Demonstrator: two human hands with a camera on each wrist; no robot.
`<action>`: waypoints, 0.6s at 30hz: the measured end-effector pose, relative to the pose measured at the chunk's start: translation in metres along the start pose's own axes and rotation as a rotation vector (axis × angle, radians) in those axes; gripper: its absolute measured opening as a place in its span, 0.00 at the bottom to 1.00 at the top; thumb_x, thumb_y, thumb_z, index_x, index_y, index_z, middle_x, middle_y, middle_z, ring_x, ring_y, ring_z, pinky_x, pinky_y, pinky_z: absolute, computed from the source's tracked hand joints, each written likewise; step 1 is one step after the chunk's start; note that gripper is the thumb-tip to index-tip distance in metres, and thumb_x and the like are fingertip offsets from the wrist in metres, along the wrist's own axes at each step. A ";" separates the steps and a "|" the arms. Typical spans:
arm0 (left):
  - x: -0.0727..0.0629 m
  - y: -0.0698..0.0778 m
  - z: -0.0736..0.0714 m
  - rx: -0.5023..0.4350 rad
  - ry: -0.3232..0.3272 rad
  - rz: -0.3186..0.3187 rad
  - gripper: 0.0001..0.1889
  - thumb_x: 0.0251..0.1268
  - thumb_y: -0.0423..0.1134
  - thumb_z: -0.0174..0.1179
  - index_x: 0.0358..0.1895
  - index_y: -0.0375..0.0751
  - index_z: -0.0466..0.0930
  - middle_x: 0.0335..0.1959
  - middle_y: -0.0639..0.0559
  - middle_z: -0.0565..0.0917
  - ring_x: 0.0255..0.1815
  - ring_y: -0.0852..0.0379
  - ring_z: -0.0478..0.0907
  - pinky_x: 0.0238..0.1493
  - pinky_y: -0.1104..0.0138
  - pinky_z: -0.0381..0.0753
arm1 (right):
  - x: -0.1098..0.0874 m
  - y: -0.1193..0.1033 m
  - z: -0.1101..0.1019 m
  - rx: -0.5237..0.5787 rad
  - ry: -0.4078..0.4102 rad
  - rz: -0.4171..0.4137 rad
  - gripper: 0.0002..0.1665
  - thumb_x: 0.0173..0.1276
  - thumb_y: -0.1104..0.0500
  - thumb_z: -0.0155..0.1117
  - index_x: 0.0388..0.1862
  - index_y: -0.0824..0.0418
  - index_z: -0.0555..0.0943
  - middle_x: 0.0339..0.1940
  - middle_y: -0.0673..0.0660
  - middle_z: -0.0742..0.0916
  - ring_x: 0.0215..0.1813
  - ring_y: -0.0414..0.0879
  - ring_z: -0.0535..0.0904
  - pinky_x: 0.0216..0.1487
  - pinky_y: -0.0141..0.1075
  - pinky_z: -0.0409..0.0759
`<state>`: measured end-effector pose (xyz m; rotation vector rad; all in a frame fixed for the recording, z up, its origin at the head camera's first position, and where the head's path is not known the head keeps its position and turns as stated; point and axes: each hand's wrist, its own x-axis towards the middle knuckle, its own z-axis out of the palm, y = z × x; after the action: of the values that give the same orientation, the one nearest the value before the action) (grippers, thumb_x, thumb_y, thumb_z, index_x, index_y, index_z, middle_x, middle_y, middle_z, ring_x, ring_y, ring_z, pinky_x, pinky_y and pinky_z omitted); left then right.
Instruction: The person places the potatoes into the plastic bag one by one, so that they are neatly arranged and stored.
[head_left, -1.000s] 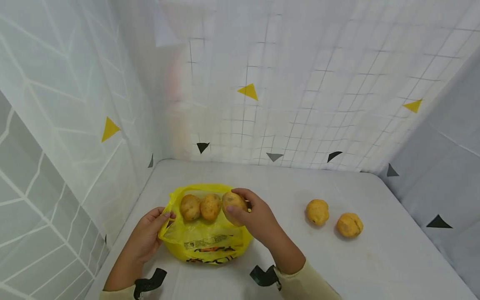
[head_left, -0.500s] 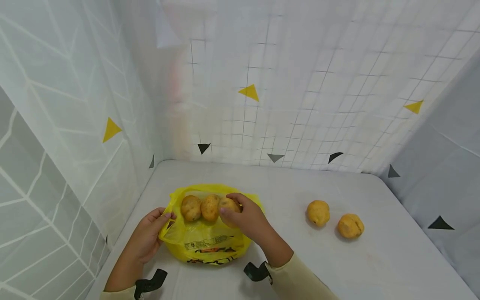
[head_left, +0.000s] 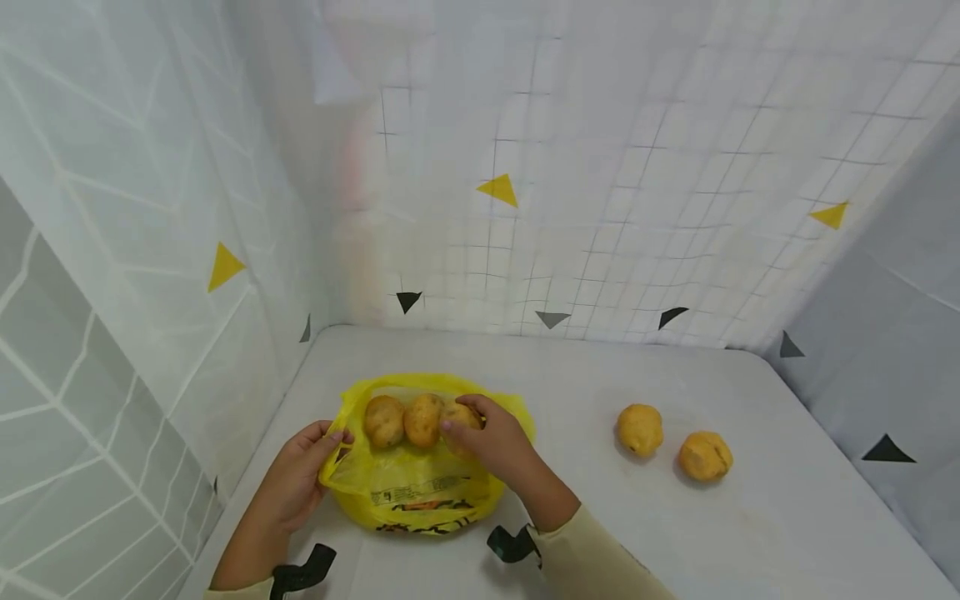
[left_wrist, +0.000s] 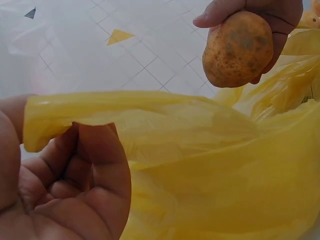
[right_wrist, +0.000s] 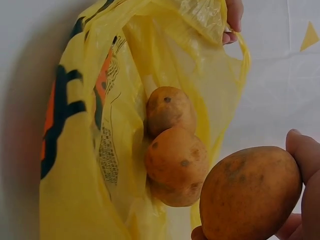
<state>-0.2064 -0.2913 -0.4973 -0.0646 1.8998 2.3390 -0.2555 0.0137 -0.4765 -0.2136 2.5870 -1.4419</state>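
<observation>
A yellow plastic bag [head_left: 412,492] with black and orange print lies mouth-up on the table. My left hand [head_left: 296,475] pinches its left rim; close up, the left wrist view has the bag's edge [left_wrist: 125,107] held between thumb and fingers. Inside the bag two brown potatoes, a left one [head_left: 385,422] and a right one [head_left: 423,420], sit side by side. My right hand [head_left: 504,440] grips a third potato [right_wrist: 250,192] at the right side of the bag's mouth. Fingers and thumb cover part of this potato in the head view.
Two lumpy yellow-orange roundish things, one nearer [head_left: 640,430] and one farther right [head_left: 705,456], lie on the white table [head_left: 585,508]. White sheets with grid lines and coloured triangles stand behind and at both sides.
My right hand has carried the third potato leftward and a little down, over the bag, close to the other two. My left hand keeps its hold on the rim.
</observation>
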 end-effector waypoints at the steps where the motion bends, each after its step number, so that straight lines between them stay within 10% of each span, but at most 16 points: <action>1: 0.000 0.000 0.000 0.002 0.001 0.002 0.14 0.83 0.45 0.55 0.54 0.36 0.73 0.46 0.53 0.81 0.45 0.61 0.81 0.48 0.71 0.87 | 0.000 0.001 0.000 -0.002 0.000 0.001 0.37 0.68 0.30 0.69 0.71 0.43 0.77 0.75 0.53 0.77 0.71 0.56 0.75 0.65 0.58 0.80; 18: 0.001 0.000 -0.004 -0.015 -0.016 0.015 0.13 0.83 0.47 0.56 0.53 0.40 0.75 0.46 0.55 0.81 0.44 0.63 0.81 0.49 0.72 0.86 | 0.018 0.012 0.006 -0.035 0.048 0.036 0.38 0.70 0.32 0.67 0.73 0.45 0.75 0.76 0.53 0.77 0.74 0.57 0.73 0.68 0.58 0.77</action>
<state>-0.2079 -0.2947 -0.4981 -0.0331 1.8818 2.3561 -0.2721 0.0111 -0.4912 -0.1384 2.6418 -1.4077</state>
